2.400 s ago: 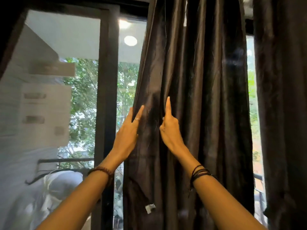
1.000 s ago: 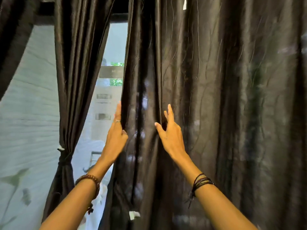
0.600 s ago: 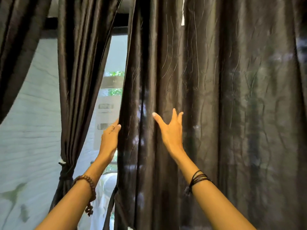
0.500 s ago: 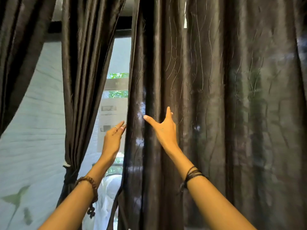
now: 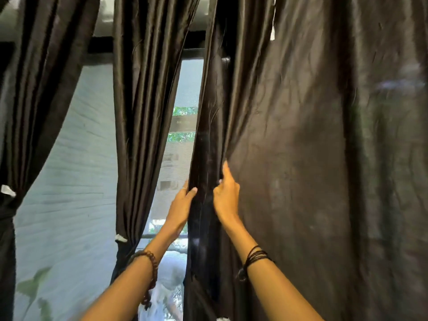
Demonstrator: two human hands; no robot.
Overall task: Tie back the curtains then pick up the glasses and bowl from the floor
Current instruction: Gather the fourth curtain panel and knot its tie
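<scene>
Both arms reach up and forward to the big dark shiny cloth curtain [image 5: 312,158] on the right. The left hand [image 5: 181,206] is at the left edge of this curtain. Its thumb is in front of the cloth and its fingers go behind, so it is clamped on the edge. The right hand [image 5: 225,195] is just beside it, a little to the right. Its fingers curl into a fold and pinch the cloth, with one finger pointing up. The two hands are close but do not touch.

There are three dark curtains. The big one hangs loose. The middle dark curtain [image 5: 146,100] is tied in at its lower part, near a small white tag [image 5: 121,238]. The far left dark curtain [image 5: 34,89] is tied in too, and it has a second white tag [image 5: 7,190].

The left wrist wears one brown bead bracelet [image 5: 150,269]. The right wrist wears a bunch of thin black cord bands [image 5: 254,258].

Between the curtains is a glass window [image 5: 69,193] with a black frame [image 5: 102,46] along the top. Through the narrow gap you can see green leaves [image 5: 184,111] outside. The glasses, the bowl and the floor are not in the picture.
</scene>
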